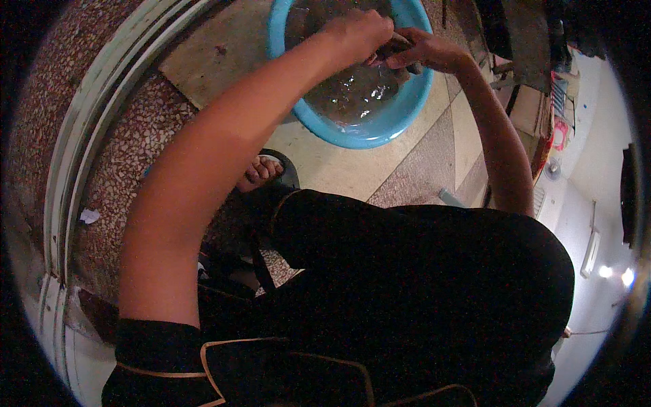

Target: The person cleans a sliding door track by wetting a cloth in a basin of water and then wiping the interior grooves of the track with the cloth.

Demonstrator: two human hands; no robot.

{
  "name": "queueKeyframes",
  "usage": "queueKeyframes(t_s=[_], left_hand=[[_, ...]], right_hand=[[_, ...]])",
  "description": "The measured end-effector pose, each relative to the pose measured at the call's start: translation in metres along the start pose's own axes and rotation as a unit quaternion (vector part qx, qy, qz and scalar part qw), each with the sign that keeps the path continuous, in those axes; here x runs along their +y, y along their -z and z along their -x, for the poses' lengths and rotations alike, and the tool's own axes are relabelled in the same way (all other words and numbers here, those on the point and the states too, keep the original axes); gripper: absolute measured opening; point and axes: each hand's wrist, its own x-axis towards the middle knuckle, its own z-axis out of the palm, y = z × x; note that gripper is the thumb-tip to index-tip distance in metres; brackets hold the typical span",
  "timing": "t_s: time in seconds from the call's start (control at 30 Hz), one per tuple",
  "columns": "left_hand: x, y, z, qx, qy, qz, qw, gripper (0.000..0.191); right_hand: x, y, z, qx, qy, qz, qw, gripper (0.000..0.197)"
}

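A round light-blue plastic basin point(356, 140) stands on the floor, holding murky brownish water point(356, 96) that reflects the light. Over its far right part, my left hand point(363, 33) is closed on a dark, brownish, wet-looking item point(399, 46). On the right side of the same item, my right hand point(424, 51) grips with bent fingers, thumb side toward the basin. The two hands are close together, just above the water. What the item is cannot be told; the fingers hide part of it.
A bare foot in a dark sandal point(264, 170) rests near the basin. The floor is patterned stone tile point(417, 163). A pale metal track point(76, 152) curves along the left. Stacked goods point(529, 112) stand at the right; a scrap of white paper point(90, 216) lies at the left.
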Motion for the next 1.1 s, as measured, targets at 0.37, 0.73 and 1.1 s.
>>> queueKeyframes(t_s=[0.37,0.73,1.1], left_hand=[[0.031,0.000,0.033,-0.024,0.165,-0.251,0.954,0.014],[0.033,-0.005,-0.005,-0.076,0.387,0.431,0.812,0.015],[0.037,0.008,0.008,0.082,0.156,-0.168,0.970,0.015]], right_hand=[[0.026,-0.039,-0.054,0.034,-0.077,0.096,0.992,0.013],[0.025,0.009,-0.029,0.288,0.159,0.543,0.772,0.035],[-0.022,0.012,-0.002,0.116,0.019,0.269,0.956,0.034]])
